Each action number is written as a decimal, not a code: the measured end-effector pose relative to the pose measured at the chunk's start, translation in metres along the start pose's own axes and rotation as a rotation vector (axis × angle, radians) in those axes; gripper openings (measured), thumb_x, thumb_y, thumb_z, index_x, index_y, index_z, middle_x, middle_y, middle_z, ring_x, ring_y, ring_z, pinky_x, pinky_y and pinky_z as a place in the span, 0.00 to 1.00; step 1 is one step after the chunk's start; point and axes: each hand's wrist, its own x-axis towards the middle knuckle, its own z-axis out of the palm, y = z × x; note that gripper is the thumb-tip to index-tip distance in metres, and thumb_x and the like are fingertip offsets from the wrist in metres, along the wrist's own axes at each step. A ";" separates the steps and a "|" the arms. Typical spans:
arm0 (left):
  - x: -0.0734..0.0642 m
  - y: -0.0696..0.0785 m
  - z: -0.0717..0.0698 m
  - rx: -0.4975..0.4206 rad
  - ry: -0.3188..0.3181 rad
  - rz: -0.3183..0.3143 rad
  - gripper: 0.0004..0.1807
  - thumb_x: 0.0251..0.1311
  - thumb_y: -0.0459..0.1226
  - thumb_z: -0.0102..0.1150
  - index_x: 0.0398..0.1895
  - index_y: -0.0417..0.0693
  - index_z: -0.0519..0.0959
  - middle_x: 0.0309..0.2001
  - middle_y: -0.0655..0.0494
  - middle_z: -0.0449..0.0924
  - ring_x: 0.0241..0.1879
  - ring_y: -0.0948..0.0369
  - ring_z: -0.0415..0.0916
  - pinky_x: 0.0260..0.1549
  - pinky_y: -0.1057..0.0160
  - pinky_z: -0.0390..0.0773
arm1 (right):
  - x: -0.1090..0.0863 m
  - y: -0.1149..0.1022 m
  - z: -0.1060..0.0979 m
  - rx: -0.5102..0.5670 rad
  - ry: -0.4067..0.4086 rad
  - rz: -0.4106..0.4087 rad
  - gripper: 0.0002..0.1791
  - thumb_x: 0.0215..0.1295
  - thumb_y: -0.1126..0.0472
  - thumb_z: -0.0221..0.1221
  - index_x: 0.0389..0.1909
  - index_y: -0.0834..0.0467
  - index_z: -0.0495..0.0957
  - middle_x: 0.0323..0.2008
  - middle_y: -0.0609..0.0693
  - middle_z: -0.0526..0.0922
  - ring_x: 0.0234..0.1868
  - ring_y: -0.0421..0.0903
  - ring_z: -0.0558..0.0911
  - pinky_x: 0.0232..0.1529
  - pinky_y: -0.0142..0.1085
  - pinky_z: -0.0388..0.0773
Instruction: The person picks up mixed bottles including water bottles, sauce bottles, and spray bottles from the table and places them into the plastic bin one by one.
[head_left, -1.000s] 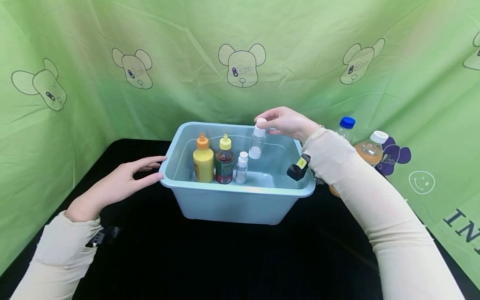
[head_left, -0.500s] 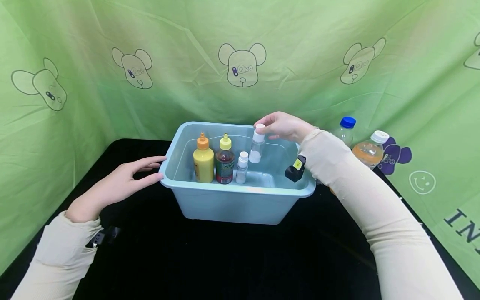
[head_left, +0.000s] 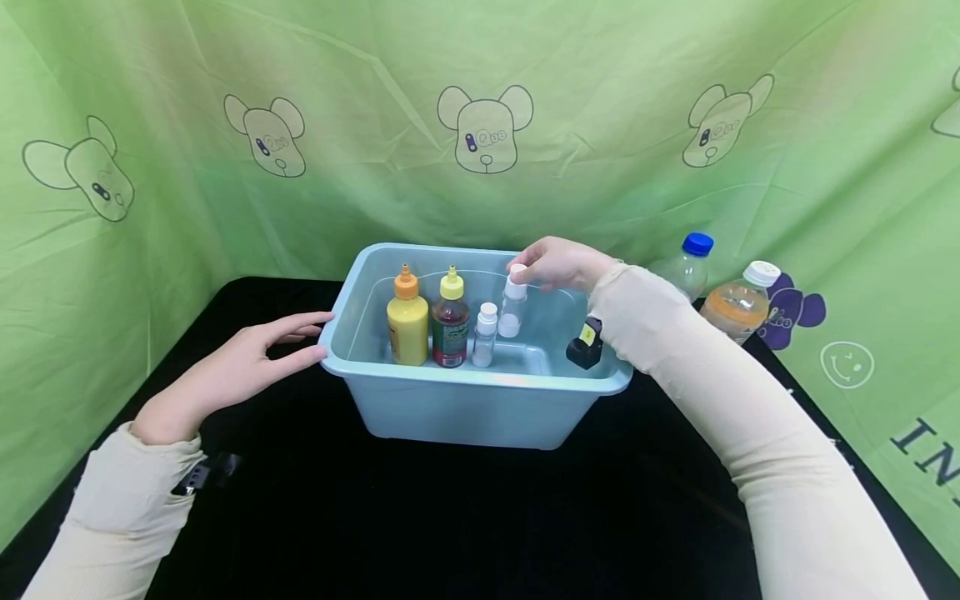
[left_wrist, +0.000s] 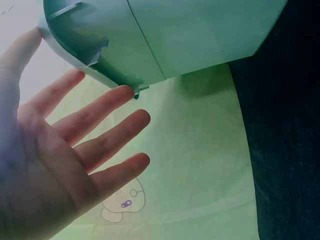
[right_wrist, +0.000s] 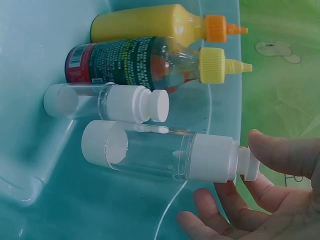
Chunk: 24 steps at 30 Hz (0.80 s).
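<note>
My right hand (head_left: 562,265) pinches the white top of a clear pump bottle (right_wrist: 155,150) between thumb and fingers. The bottle stands upright inside the blue plastic tub (head_left: 465,408), low down near its back wall. Beside it are a smaller clear bottle with a white cap (head_left: 484,335), a dark sauce bottle with a yellow nozzle (head_left: 451,321) and a yellow squeeze bottle with an orange nozzle (head_left: 407,321). My left hand (head_left: 240,367) touches the tub's left rim with extended fingers; the left wrist view shows the fingers spread (left_wrist: 110,107) at that rim.
Right of the tub, partly behind my sleeve, stand a bottle with a blue cap (head_left: 696,258) and a bottle of orange drink with a white cap (head_left: 738,300). A black cloth (head_left: 420,517) covers the table, and a green printed curtain (head_left: 360,150) surrounds it.
My right hand has lowered the clear pump bottle deeper into the tub, moving slightly left toward the smaller bottle. My left hand keeps its place at the rim.
</note>
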 end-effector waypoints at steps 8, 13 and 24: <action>0.000 -0.001 -0.001 -0.002 -0.004 -0.002 0.28 0.65 0.50 0.51 0.67 0.58 0.64 0.60 0.47 0.73 0.61 0.47 0.69 0.56 0.41 0.68 | 0.006 0.003 0.003 0.028 -0.035 0.036 0.24 0.67 0.65 0.51 0.63 0.68 0.63 0.63 0.62 0.67 0.66 0.56 0.64 0.70 0.51 0.59; 0.000 0.000 -0.001 -0.001 -0.010 -0.010 0.28 0.65 0.50 0.50 0.67 0.58 0.63 0.60 0.47 0.73 0.61 0.47 0.69 0.57 0.41 0.68 | 0.009 0.004 0.006 0.061 -0.037 0.045 0.24 0.67 0.66 0.51 0.63 0.68 0.64 0.61 0.61 0.68 0.66 0.55 0.65 0.70 0.50 0.59; 0.000 0.000 -0.001 -0.017 -0.008 0.009 0.27 0.65 0.49 0.51 0.67 0.58 0.64 0.59 0.47 0.74 0.60 0.48 0.70 0.56 0.42 0.69 | 0.015 0.006 0.012 0.043 -0.070 0.088 0.24 0.66 0.66 0.51 0.62 0.67 0.64 0.61 0.59 0.68 0.65 0.55 0.65 0.68 0.50 0.61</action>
